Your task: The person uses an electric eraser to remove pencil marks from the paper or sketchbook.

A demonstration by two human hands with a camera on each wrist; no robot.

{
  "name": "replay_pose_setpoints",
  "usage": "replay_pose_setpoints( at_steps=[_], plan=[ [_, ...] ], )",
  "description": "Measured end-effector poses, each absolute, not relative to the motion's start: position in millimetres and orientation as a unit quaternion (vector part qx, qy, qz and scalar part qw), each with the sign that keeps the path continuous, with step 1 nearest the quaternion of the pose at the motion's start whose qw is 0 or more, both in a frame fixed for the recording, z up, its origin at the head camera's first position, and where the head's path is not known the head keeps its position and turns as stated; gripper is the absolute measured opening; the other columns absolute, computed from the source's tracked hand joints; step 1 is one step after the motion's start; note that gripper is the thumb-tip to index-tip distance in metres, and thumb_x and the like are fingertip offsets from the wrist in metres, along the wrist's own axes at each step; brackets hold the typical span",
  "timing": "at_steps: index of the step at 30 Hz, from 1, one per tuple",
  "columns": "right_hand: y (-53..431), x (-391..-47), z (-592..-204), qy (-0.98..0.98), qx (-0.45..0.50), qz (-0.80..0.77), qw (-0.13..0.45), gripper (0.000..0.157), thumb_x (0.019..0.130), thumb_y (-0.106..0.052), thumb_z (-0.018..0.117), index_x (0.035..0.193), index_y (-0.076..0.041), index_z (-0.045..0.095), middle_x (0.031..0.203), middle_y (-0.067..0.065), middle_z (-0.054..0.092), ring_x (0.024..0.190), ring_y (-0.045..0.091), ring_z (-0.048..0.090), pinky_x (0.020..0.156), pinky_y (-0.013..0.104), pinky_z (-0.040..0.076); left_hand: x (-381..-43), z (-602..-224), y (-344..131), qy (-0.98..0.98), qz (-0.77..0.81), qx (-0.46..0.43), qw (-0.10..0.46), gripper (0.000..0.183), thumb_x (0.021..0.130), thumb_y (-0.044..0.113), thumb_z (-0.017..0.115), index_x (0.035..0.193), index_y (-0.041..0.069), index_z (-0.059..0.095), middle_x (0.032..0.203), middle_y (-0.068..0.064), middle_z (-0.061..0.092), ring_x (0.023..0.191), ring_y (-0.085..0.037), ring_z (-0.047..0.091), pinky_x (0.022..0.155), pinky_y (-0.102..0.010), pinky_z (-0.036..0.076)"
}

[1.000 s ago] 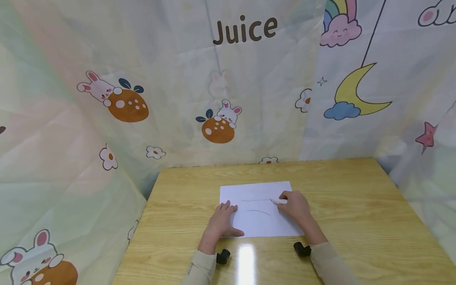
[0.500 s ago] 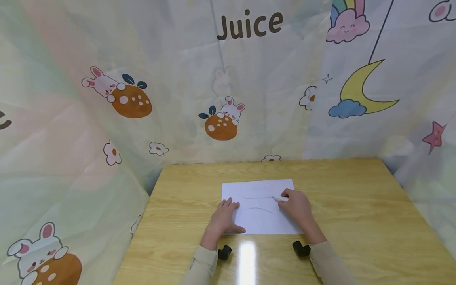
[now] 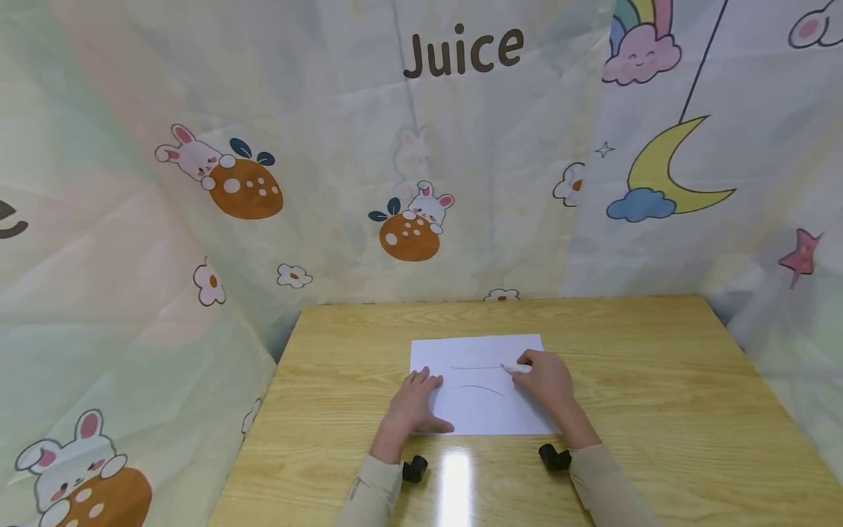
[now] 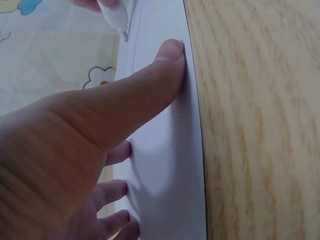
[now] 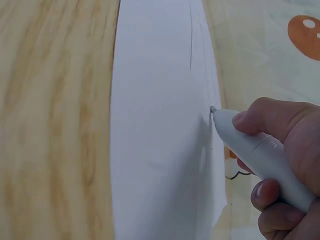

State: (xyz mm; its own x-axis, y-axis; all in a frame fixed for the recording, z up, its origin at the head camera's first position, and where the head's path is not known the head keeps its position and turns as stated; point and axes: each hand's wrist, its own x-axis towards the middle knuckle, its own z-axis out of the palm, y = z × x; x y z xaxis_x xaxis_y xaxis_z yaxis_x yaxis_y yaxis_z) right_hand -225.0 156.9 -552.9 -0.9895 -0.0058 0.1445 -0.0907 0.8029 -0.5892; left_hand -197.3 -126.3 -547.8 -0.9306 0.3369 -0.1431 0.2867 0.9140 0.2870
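Note:
A white sheet of paper lies on the wooden table, marked with a nearly straight upper line and an arched lower line. My left hand rests spread on its left part, thumb near the front edge and fingertips pressed on the paper. My right hand pinches a thick white pen between thumb and fingers over the right part of the sheet. The pen's thin tip is at the right end of the upper line. In the left wrist view the pen shows beyond my thumb.
The wooden table extends around the sheet. Cloth printed with rabbits, flowers and a moon hangs behind and at both sides. A black wrist device sits by the left cuff, another by the right cuff.
The head view has shifted slightly, moving the whole scene a little in frame. Both hands keep nearly the same places on the sheet, the pen tip staying near the upper line's right end.

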Motion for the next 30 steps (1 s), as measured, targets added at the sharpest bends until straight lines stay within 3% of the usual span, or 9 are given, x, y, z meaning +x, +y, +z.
replay_pose_setpoints(
  at_steps=[30],
  plan=[
    [160.1, -240.0, -543.4, -0.950, 0.040, 0.308, 0.010, 0.020, 0.074, -0.018, 0.081, 0.088, -0.006, 0.074, 0.087, 0.007, 0.070, 0.081, 0.025, 0.064, 0.073, 0.044, 0.054, -200.3, -548.6, -129.4, 0.973, 0.130, 0.161, 0.100, 0.096, 0.062, 0.058, 0.085, 0.141, 0.014, 0.051, 0.153, -0.018, 0.033, 0.138, -0.041, 0.030, 0.108, -0.052, 0.033]
  ],
)
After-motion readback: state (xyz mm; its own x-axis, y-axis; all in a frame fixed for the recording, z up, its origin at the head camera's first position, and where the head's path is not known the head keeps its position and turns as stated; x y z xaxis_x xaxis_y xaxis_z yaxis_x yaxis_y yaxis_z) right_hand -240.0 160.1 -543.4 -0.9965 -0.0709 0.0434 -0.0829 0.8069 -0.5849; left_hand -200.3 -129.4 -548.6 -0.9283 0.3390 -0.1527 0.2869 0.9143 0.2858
